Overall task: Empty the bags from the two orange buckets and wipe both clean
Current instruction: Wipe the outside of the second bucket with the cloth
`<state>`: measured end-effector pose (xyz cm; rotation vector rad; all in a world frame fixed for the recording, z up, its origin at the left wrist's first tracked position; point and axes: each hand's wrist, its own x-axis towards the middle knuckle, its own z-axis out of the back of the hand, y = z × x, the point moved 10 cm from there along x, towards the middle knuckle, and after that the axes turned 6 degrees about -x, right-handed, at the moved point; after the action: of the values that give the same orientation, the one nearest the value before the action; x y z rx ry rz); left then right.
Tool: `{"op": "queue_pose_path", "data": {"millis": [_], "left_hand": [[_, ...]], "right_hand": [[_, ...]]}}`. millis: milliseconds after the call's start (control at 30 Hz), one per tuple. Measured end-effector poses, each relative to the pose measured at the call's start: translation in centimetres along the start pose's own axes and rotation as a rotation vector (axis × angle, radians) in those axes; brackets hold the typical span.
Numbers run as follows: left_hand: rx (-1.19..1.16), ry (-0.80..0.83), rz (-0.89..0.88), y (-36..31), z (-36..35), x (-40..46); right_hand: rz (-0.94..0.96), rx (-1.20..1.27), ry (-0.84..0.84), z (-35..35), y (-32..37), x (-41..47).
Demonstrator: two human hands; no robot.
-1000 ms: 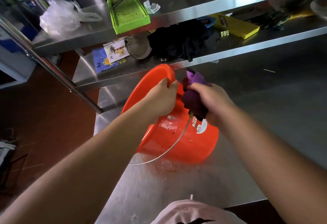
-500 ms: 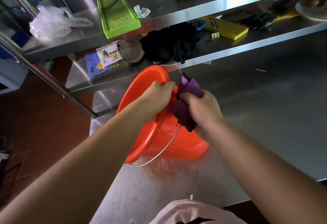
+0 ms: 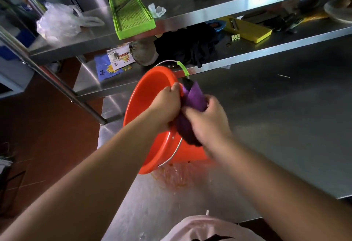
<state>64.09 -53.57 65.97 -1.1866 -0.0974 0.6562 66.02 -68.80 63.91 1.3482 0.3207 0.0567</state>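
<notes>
An orange bucket [image 3: 146,100] lies tipped on its side on the steel table [image 3: 285,126], its mouth facing left and its inside bare. Its wire handle with a green grip [image 3: 182,68] swings above the rim. My left hand [image 3: 165,107] grips the upper rim of the bucket. My right hand [image 3: 207,124] presses a purple cloth [image 3: 192,98] against the bucket's outer wall, just beside my left hand. A clear plastic bag [image 3: 59,22] sits crumpled on the top shelf at the left. Only one orange bucket is in view.
A two-tier steel shelf [image 3: 247,1] runs along the back of the table. It carries a green slicer tray [image 3: 131,14], a yellow slicer [image 3: 247,28], dark cloth [image 3: 190,46] and paper packets [image 3: 118,58]. Orange residue [image 3: 171,176] smears the table under the bucket. Red floor lies at left.
The bucket has tipped further onto its side and turned, so the wire handle swung up above the rim. My right hand with the cloth slid along the outer wall.
</notes>
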Motion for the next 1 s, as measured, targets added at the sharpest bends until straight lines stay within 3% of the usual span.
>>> {"op": "queue_pose_path", "data": {"millis": [133,267,433,567,767,833,900,1000], "left_hand": [[-0.11,0.037,0.119,0.9,-0.3,1.1],[-0.142,0.005,0.225,1.2,-0.5,1.6],[0.064,-0.034,0.158,0.6,0.2,1.7],[-0.127,-0.029,0.24,0.9,0.1,1.1],[0.086,-0.01,0.088,-0.4,1.0,1.2],[-0.007,-0.001,0.134,0.1,1.3,1.2],[-0.172,0.036,0.205,0.7,1.2,0.8],[-0.32,0.089,0.267,1.2,1.1,0.0]], "right_hand": [[0.068,0.146,0.037,-1.8,-1.1,-4.0],[0.008,0.413,0.098,-4.1,-2.9,-6.6],[0.015,0.122,0.147,-6.0,-4.9,-8.6],[0.124,-0.111,0.147,-5.6,-3.9,-8.2],[0.142,0.015,0.294,-6.1,-3.0,-7.8],[0.086,0.193,0.367,-5.4,-3.4,-7.5],[0.043,0.243,0.276,-2.7,-4.5,-6.0],[0.004,0.162,-0.04,4.1,-7.3,-2.2]]}}
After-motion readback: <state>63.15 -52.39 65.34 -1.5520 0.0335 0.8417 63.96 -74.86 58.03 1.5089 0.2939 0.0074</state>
